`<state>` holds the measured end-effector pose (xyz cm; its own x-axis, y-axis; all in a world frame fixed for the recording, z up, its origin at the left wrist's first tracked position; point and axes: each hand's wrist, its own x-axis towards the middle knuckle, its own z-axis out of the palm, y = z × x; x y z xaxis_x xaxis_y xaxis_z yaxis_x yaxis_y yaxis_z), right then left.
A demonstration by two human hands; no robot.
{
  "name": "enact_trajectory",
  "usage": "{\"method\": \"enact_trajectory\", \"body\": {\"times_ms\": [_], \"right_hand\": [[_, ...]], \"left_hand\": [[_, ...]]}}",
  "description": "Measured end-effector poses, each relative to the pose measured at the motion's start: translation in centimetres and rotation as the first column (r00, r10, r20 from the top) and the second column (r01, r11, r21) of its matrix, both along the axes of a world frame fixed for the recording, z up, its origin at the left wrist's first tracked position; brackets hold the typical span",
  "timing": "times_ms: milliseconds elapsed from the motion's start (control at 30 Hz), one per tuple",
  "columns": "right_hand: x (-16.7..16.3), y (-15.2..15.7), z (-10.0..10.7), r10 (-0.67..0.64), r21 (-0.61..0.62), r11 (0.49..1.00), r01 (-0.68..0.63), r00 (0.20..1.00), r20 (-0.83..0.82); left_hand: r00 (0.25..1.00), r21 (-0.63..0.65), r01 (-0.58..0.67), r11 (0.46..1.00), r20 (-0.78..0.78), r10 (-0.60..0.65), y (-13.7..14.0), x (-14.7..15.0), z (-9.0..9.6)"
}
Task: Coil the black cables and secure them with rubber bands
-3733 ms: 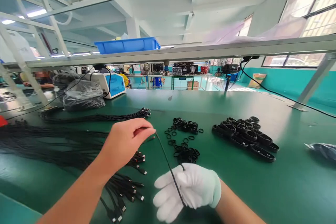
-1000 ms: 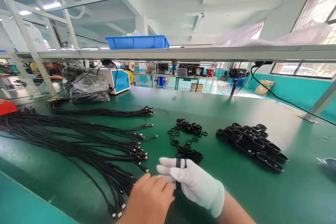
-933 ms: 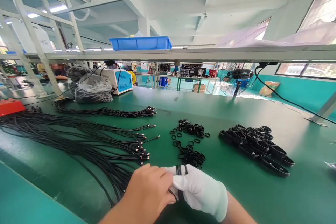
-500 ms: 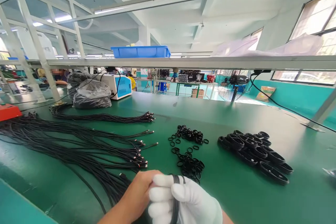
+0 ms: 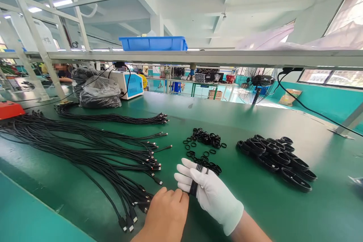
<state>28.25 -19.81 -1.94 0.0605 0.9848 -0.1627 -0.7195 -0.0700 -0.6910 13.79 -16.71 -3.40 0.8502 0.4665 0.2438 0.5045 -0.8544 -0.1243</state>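
Observation:
My right hand (image 5: 208, 185), in a white glove, holds a coiled black cable (image 5: 194, 187) across its fingers, with the thumb pressing on it. The gloved fingertips stretch out past the coil. My left hand (image 5: 169, 210) is bare and closed, its knuckles up, right at the coil's lower end. It appears to grip the cable there, though its fingers hide the held part. Just beyond the glove lies a pile of small black rings (image 5: 211, 166). Left of my bare hand are loose cable ends with metal plugs (image 5: 132, 217).
Long black cables (image 5: 85, 143) spread over the green table (image 5: 176, 106) at left. Finished coils (image 5: 278, 155) are heaped at right, and more rings (image 5: 205, 138) lie mid-table. A bagged bundle (image 5: 99, 92) and a blue-white machine (image 5: 130, 83) stand behind, under a shelf with a blue tray (image 5: 153, 44).
Both hands have moved apart a little; the gloved hand has shifted up and right with the coil, its fingers straighter. My left hand has come from behind the glove to its lower left.

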Motion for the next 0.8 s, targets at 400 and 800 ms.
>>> {"method": "enact_trajectory", "body": {"times_ms": [400,800], "right_hand": [[-2.3,-0.4,0.3,0.47,0.048,0.882,-0.469,0.883,-0.003],[-2.3,0.2,-2.2,0.436,-0.107,0.895,-0.432,0.9,0.016]], "left_hand": [[0.97,-0.323,0.237,0.916,0.021,-0.243,5.3,-1.4,7.7],[0.872,-0.057,0.315,0.947,0.411,-0.265,5.2,-2.1,5.2]]}}
